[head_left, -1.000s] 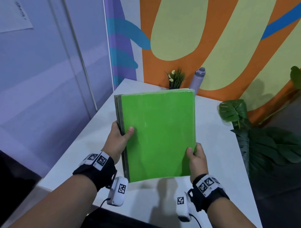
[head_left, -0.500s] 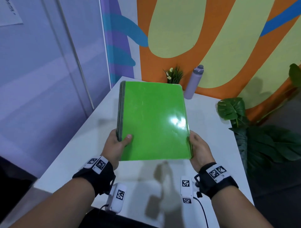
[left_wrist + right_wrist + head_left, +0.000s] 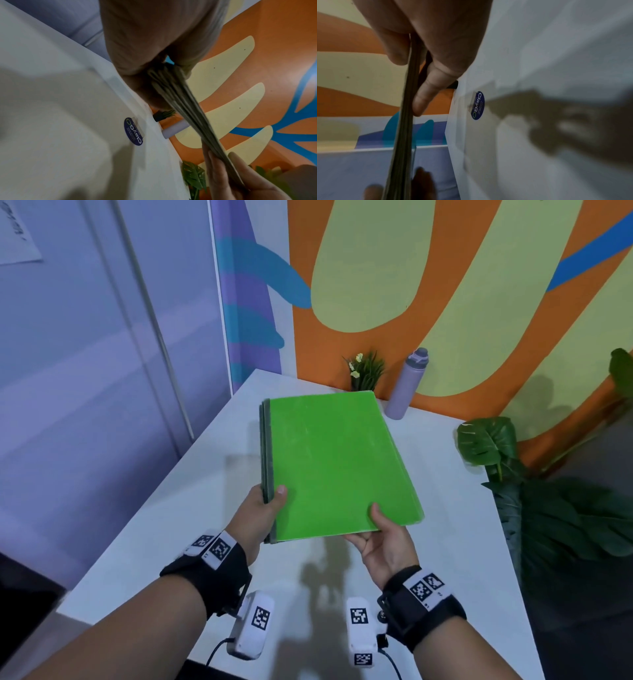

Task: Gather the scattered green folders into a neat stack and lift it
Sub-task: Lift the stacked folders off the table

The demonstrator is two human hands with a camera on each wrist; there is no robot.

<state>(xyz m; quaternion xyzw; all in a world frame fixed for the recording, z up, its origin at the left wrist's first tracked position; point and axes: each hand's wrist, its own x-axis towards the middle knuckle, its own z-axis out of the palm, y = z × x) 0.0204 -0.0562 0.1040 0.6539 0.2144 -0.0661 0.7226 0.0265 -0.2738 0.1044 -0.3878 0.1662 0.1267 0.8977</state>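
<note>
Left hand [image 3: 258, 517] grips the spine side of the green folder stack [image 3: 337, 463], thumb on top; right hand [image 3: 385, 542] pinches its near right corner. Stack held above the white desk [image 3: 191, 508], clear of it, long axis running toward the far edge, beyond it the water bottle [image 3: 407, 383].

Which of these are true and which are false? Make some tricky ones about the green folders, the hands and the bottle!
1. Both hands hold the folders. True: the left hand grips the spine side, the right hand the near corner.
2. The folders lie flat on the table. False: they are held above it.
3. The bottle stands by the wall. True.
4. The bottle is red. False: it is pale purple.
5. A blue sticker is on the table. True.
</note>
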